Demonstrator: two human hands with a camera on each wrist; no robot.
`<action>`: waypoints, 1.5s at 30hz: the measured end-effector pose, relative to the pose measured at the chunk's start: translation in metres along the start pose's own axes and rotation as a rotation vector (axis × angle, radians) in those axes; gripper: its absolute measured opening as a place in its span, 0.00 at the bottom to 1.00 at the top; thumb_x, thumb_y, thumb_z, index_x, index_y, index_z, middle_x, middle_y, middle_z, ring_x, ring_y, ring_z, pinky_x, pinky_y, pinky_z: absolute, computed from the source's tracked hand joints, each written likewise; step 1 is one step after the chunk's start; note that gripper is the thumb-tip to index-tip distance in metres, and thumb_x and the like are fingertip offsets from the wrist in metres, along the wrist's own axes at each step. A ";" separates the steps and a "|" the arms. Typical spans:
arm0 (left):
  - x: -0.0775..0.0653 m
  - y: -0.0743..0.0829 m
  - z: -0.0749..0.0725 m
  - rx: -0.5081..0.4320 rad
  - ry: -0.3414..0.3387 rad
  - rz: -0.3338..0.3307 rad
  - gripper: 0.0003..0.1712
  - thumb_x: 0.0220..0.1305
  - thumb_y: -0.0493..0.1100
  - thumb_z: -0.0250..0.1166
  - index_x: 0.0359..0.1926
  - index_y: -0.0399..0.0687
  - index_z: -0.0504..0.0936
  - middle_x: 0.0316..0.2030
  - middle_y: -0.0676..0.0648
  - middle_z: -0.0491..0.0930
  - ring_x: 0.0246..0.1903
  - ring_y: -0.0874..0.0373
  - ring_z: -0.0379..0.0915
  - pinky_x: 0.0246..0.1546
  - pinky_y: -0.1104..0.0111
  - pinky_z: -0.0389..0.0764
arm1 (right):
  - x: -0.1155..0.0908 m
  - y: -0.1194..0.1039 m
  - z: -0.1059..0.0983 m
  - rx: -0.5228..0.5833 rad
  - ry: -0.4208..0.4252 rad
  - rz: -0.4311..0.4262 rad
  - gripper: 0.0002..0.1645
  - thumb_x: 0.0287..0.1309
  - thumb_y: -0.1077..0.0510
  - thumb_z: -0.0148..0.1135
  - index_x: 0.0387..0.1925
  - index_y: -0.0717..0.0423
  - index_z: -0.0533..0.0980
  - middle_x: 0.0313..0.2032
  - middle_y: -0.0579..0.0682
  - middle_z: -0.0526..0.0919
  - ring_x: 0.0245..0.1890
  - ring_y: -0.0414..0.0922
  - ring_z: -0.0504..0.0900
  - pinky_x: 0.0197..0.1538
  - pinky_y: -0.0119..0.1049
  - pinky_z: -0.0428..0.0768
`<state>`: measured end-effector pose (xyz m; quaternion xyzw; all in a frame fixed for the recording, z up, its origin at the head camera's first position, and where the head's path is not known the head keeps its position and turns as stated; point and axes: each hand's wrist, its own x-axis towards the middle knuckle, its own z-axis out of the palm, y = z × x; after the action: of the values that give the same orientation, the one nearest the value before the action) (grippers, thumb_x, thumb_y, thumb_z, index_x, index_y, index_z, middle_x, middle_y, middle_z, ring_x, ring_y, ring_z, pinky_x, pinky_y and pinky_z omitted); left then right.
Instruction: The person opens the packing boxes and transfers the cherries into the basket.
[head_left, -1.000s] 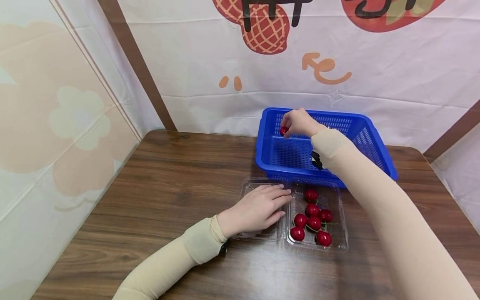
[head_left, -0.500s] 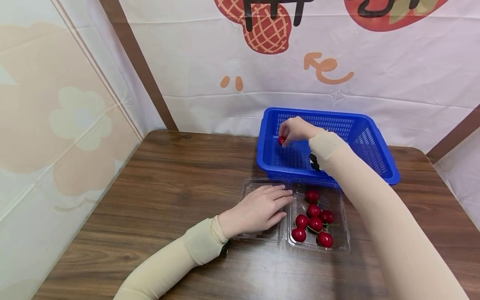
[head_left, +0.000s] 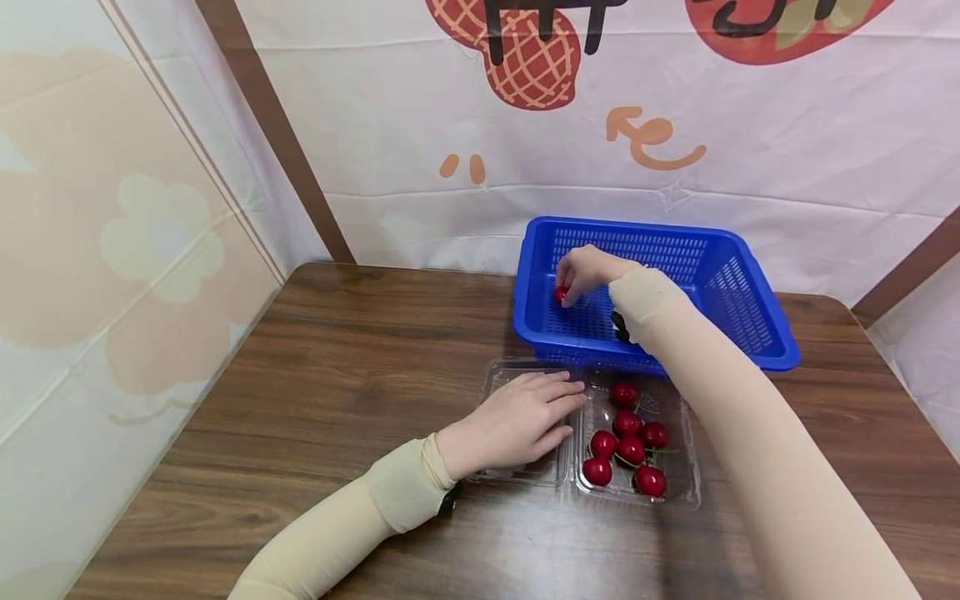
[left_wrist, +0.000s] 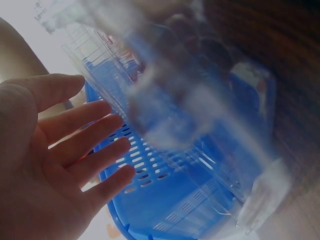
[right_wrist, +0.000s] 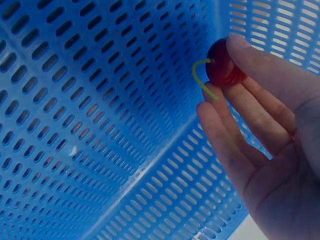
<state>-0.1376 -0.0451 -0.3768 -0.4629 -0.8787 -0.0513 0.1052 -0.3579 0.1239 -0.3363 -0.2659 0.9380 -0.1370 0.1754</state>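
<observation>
My right hand (head_left: 588,271) is down inside the blue basket (head_left: 780,337), near its left end. Thumb and fingers pinch a dark red cherry (right_wrist: 224,65) with a curved green stem, close to the basket's slotted wall in the right wrist view. My left hand (head_left: 513,421) lies with straight fingers on the left half of a clear plastic clamshell box (head_left: 525,364). Several red cherries (head_left: 630,450) with green stems lie in the box's right half. In the left wrist view the clear plastic looks blurred beyond the left hand's extended fingers (left_wrist: 82,137).
The basket stands at the back of a brown wooden table (head_left: 322,350), right behind the clamshell box. A white printed cloth (head_left: 390,125) hangs behind the table. The right forearm (head_left: 712,392) passes over the basket's front rim.
My right hand has lowered deeper into the basket, slightly to the left, with the cherry still pinched. The left hand has stayed in place on the box.
</observation>
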 end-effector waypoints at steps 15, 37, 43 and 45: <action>-0.001 0.000 0.000 -0.011 -0.011 -0.006 0.24 0.67 0.51 0.56 0.60 0.48 0.75 0.62 0.49 0.73 0.65 0.53 0.64 0.65 0.60 0.66 | 0.008 -0.004 0.010 0.023 -0.061 0.019 0.18 0.49 0.56 0.72 0.42 0.58 0.79 0.42 0.56 0.84 0.39 0.48 0.82 0.41 0.40 0.83; -0.001 -0.001 0.000 -0.012 0.006 0.006 0.23 0.67 0.50 0.56 0.60 0.48 0.75 0.61 0.49 0.74 0.64 0.53 0.66 0.65 0.61 0.66 | 0.008 -0.010 0.013 0.029 -0.080 0.013 0.21 0.50 0.55 0.71 0.45 0.60 0.78 0.43 0.56 0.84 0.40 0.47 0.82 0.43 0.40 0.83; -0.001 -0.001 0.000 -0.012 0.013 0.011 0.23 0.66 0.50 0.56 0.59 0.48 0.76 0.61 0.49 0.74 0.64 0.53 0.66 0.65 0.60 0.67 | 0.006 -0.011 0.012 0.038 -0.091 0.027 0.21 0.52 0.54 0.70 0.46 0.59 0.77 0.44 0.56 0.83 0.41 0.47 0.82 0.45 0.40 0.82; -0.001 -0.001 0.000 -0.011 0.014 0.011 0.23 0.66 0.50 0.57 0.59 0.48 0.76 0.61 0.48 0.74 0.64 0.53 0.66 0.65 0.60 0.67 | 0.006 -0.011 0.011 0.040 -0.091 0.026 0.21 0.52 0.54 0.70 0.47 0.59 0.77 0.44 0.56 0.83 0.41 0.47 0.82 0.45 0.40 0.83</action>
<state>-0.1379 -0.0466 -0.3771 -0.4681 -0.8749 -0.0590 0.1092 -0.3536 0.1098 -0.3444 -0.2560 0.9295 -0.1414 0.2247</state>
